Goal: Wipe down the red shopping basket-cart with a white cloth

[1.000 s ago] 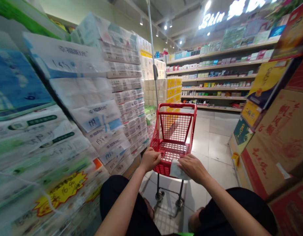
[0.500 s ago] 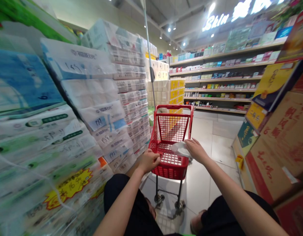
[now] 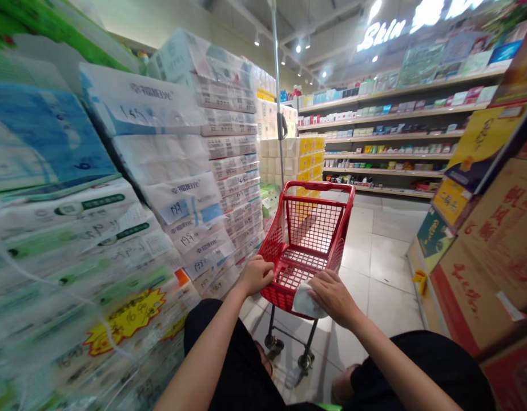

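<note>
A small red shopping cart point(image 3: 314, 228) stands in the aisle right in front of me, its basket empty. My left hand point(image 3: 255, 275) is closed round the near rim of the cart at its left corner. My right hand point(image 3: 332, 295) presses a white cloth point(image 3: 304, 302) against the near rim on the right side, fingers curled over it. My knees in black trousers show below the arms.
Tall stacks of wrapped tissue-paper packs point(image 3: 160, 182) wall the left side. Cardboard boxes point(image 3: 490, 240) with red print line the right. Shelves of small products point(image 3: 374, 142) run across the far end. A thin metal pole point(image 3: 279, 114) rises beyond the cart. The tiled floor point(image 3: 374, 274) runs ahead.
My right hand with the white cloth came back from inside the basket to the near rim. The cart turned slightly to the right. My left hand kept its grip.
</note>
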`<control>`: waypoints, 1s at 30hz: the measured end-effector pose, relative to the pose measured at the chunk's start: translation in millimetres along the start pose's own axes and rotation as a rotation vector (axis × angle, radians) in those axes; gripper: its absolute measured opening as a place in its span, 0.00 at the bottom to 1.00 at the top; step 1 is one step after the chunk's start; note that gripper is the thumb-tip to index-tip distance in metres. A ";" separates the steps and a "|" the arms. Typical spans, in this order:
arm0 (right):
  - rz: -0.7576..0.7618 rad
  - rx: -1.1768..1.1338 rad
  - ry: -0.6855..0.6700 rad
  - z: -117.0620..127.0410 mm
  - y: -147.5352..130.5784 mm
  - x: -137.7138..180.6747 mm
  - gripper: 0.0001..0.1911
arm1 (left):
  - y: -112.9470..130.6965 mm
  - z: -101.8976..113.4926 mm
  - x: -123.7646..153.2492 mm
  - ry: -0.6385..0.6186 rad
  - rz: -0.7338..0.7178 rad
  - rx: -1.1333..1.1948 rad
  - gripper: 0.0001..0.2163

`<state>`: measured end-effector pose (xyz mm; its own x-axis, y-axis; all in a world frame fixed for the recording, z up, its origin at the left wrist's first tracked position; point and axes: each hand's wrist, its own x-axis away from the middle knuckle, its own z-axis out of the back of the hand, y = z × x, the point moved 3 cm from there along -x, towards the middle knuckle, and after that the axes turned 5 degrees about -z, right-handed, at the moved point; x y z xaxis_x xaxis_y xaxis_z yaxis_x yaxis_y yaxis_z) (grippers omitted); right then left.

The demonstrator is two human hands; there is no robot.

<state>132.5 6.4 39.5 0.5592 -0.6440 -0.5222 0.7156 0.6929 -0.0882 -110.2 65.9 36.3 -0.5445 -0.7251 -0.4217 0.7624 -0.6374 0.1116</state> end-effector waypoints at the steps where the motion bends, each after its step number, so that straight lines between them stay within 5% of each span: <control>1: 0.024 0.001 -0.034 2.2 7.7 -1.0 0.13 | 1.0 -0.4 -0.6 -0.003 -0.008 0.011 0.10; 10: -0.185 0.126 0.088 20.1 100.0 -10.9 0.15 | 18.5 -6.8 -8.2 0.006 0.004 0.041 0.09; 23: -0.069 0.077 0.041 8.1 -12.1 5.6 0.12 | -3.3 0.2 0.5 -0.073 0.007 0.057 0.07; 30: 0.066 0.057 -0.046 -2.1 -28.5 -5.4 0.13 | -14.3 2.1 -4.3 -0.076 0.091 0.046 0.13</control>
<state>108.2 -9.2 43.1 0.6236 -0.6126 -0.4857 0.6984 0.7156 -0.0059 -119.5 77.5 38.3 -0.4998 -0.7971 -0.3387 0.7939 -0.5780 0.1886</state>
